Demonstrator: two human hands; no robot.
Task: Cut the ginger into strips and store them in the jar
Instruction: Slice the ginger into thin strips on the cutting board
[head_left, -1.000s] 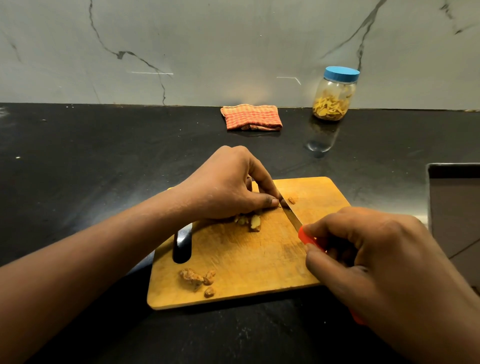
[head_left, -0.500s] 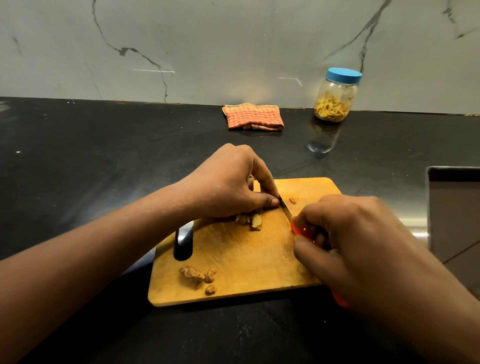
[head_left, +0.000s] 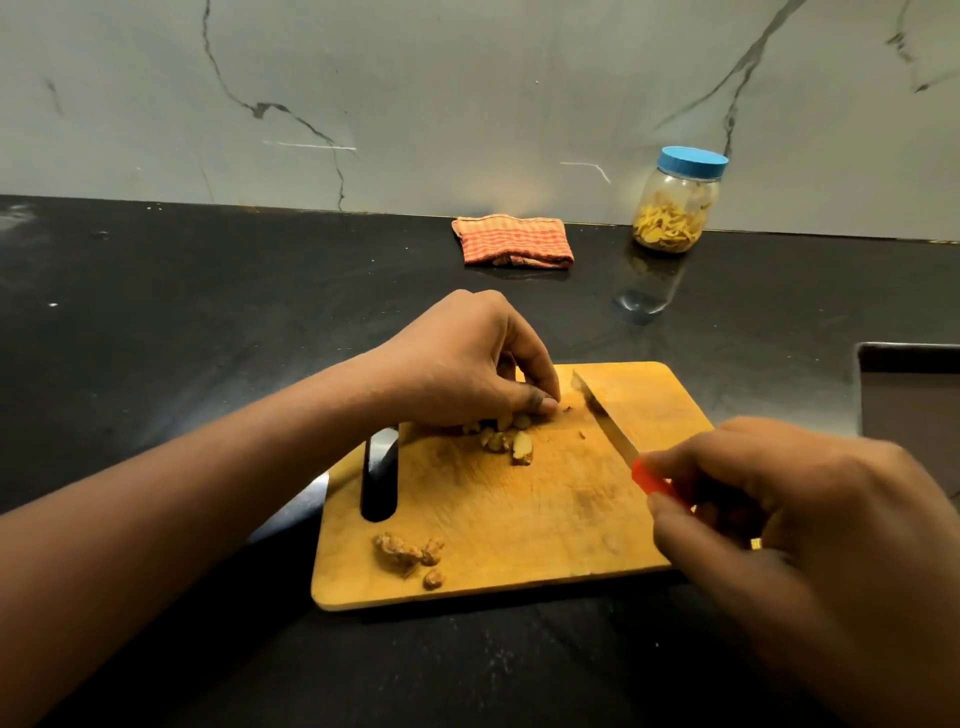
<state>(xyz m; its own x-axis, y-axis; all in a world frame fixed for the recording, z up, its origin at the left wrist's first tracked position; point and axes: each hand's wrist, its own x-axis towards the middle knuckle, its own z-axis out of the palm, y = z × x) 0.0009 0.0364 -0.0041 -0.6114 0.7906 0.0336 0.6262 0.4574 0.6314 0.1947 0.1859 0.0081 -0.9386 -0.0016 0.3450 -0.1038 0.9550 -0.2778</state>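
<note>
A wooden cutting board (head_left: 519, 525) lies on the black counter. My left hand (head_left: 467, 364) curls over a cluster of ginger pieces (head_left: 506, 440) at the board's upper middle, fingertips pinching them down. My right hand (head_left: 810, 525) grips the red handle of a knife (head_left: 608, 421); its blade slants across the board just right of my left fingertips, clear of the ginger. Ginger scraps (head_left: 408, 555) sit near the board's front left. A clear jar (head_left: 675, 202) with a blue lid, partly filled with yellow ginger strips, stands closed at the back right.
A folded orange checked cloth (head_left: 514, 241) lies by the marble wall behind the board. A sink recess (head_left: 914, 410) opens at the right edge. The black counter (head_left: 182, 322) stretches left of the board.
The knife has drawn back to the right, off my left fingertips, and more of the blade now shows. My left hand stays on the ginger pieces.
</note>
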